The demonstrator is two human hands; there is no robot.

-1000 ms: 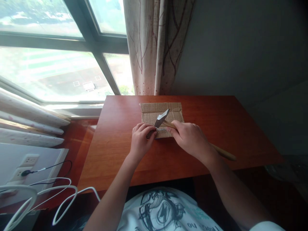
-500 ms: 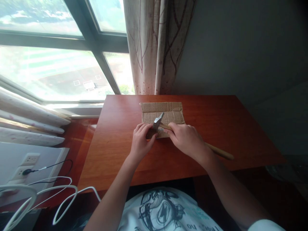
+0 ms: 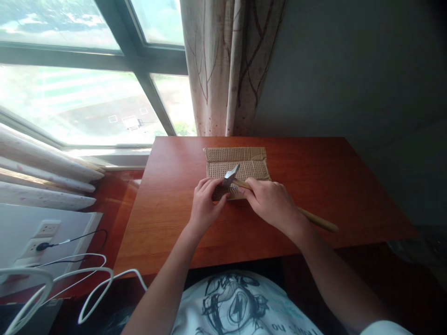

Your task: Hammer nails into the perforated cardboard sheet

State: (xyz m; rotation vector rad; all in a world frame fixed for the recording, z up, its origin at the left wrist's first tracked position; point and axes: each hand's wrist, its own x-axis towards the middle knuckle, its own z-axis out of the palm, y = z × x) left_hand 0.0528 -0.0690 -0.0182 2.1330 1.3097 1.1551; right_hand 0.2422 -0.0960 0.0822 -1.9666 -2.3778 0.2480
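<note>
My right hand (image 3: 270, 197) is closed around the wooden handle of a hammer (image 3: 230, 177), close behind its metal head. The rest of the handle runs back under my right wrist to the lower right. The head is above the near part of a tan sheet of cardboard (image 3: 237, 168), creased and covered with rows of small dots or holes. At the sheet's near left corner lies my left hand (image 3: 206, 201), thumb and fingers apart, fingertips touching the cardboard beside the hammer head. Whatever is directly beneath the head is too small to make out.
The reddish-brown wooden table (image 3: 167, 214) carries the cardboard. A window (image 3: 87, 102) and patterned curtains (image 3: 216, 70) stand behind and to the left. White cables (image 3: 108, 274) loop at the lower left, near a wall socket (image 3: 47, 230) with a black plug.
Both hands, the hammer and the cardboard keep the same positions relative to each other. Only a slight shift of the camera view shows.
</note>
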